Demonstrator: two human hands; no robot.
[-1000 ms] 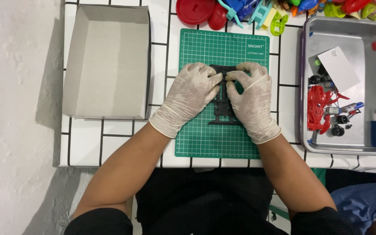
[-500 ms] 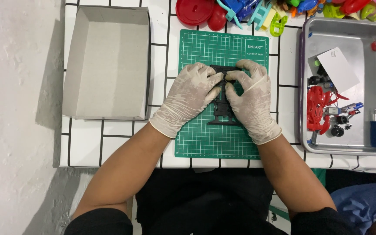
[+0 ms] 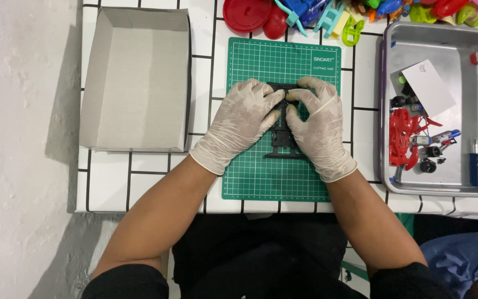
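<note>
A white tiled table (image 3: 145, 182) with dark grout lines carries everything. At its centre lies a green cutting mat (image 3: 261, 177) with a printed grid. At nine o'clock from the mat sits an open grey cardboard box (image 3: 136, 83). At three o'clock rests a metal tray (image 3: 443, 47). At twelve o'clock, along the far edge, lies a heap of colourful plastic toys (image 3: 305, 14).

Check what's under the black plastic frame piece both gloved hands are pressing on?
The black plastic frame piece lies on the green gridded cutting mat. The left hand and right hand cover its upper part, so anything beneath there is hidden.
</note>
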